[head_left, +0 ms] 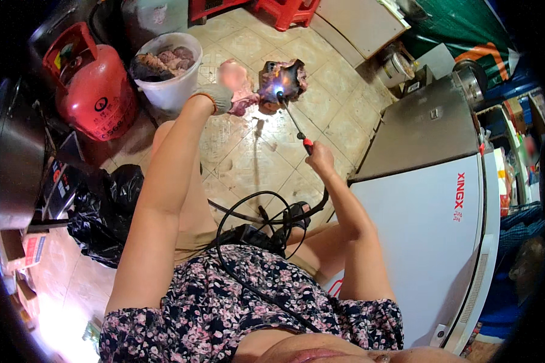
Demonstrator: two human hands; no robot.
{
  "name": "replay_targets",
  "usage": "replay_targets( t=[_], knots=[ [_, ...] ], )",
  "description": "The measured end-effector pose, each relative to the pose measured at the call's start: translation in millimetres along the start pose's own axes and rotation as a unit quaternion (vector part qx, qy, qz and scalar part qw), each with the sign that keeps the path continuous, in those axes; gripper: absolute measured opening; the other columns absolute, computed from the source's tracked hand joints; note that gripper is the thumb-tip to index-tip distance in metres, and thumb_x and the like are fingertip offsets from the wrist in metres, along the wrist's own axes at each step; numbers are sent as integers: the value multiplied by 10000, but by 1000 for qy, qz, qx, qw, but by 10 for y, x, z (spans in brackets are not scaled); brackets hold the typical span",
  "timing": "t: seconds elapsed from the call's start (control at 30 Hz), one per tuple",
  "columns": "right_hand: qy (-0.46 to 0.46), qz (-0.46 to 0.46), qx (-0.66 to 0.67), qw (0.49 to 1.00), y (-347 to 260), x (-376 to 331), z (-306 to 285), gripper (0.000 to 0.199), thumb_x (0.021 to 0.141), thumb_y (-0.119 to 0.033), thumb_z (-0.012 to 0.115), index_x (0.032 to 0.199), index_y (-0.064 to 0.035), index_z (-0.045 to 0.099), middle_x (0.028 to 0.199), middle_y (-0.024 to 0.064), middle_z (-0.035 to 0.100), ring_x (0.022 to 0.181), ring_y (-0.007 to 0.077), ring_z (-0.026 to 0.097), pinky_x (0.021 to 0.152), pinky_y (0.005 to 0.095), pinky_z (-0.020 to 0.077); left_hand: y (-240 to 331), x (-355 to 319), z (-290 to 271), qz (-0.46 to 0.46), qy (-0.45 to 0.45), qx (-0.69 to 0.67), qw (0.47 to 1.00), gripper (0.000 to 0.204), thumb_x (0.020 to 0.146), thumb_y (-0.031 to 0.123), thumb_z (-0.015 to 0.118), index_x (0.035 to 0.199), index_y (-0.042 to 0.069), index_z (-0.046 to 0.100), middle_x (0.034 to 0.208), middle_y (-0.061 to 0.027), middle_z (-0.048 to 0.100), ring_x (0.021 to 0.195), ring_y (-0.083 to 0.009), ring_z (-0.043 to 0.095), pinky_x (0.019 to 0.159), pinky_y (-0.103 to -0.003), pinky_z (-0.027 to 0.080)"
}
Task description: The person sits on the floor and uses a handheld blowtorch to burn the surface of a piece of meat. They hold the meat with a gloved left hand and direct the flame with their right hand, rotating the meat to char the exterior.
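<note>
My right hand [320, 158] is closed round the red and black handle of a gas blowtorch [293, 120]. The torch's long metal tube reaches forward, and its nozzle is at a chunk of meat [293, 77] with blackened skin, where a blue and orange flame glows. Next to that chunk on the tiled floor lies a paler pink piece of raw meat [235, 78]. My left hand [218, 98] wears a grey knitted glove and is close to the pink piece's left side. Its fingers do not show clearly, so their grip is hidden.
A white bucket [174, 89] of meat pieces, some charred, stands left of my gloved hand. Beyond it is a red gas cylinder [100, 91]. Black hose [224, 242] loops across my lap. A white chest freezer [418, 212] flanks my right; a black plastic bag [106, 209] lies left.
</note>
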State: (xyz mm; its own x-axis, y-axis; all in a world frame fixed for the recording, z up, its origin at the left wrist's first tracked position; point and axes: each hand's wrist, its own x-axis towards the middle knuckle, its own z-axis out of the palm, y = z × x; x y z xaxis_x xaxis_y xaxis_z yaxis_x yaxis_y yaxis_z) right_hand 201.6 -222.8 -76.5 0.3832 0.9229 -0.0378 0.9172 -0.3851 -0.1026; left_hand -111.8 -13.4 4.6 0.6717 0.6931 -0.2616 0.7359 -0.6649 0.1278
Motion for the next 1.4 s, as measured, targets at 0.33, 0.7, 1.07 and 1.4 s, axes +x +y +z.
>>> replay_targets(
  t=[0.33,0.7,1.07,1.4],
  knots=[
    [-16,48,39,998,-105,-63,126,292,611,-138,674,854,-36,546,802,193,625,804,381,610,688,463,482,256,-398,-387,14,19,-4,1000,288,804,190,495,1007,41,636,1047,-194,629,942,-344,614,807,-423,477],
    [10,24,64,998,-131,-170,463,277,636,-122,644,880,-46,535,806,199,624,789,392,604,672,479,474,172,-232,-149,11,3,3,1000,284,776,211,523,933,28,674,987,-202,644,873,-336,634,740,-409,489],
    [10,20,60,998,-202,-199,457,273,636,-106,653,872,-37,536,816,193,627,799,390,607,680,477,480,-38,51,130,40,-11,14,999,289,775,216,527,929,19,671,955,-208,649,842,-341,640,711,-422,491],
    [13,24,61,998,-179,-196,507,258,632,-106,643,857,-37,538,800,198,621,786,391,602,667,479,470,-13,21,121,31,-12,10,999,278,782,197,513,930,21,668,955,-197,653,855,-339,638,723,-418,493]
  ],
)
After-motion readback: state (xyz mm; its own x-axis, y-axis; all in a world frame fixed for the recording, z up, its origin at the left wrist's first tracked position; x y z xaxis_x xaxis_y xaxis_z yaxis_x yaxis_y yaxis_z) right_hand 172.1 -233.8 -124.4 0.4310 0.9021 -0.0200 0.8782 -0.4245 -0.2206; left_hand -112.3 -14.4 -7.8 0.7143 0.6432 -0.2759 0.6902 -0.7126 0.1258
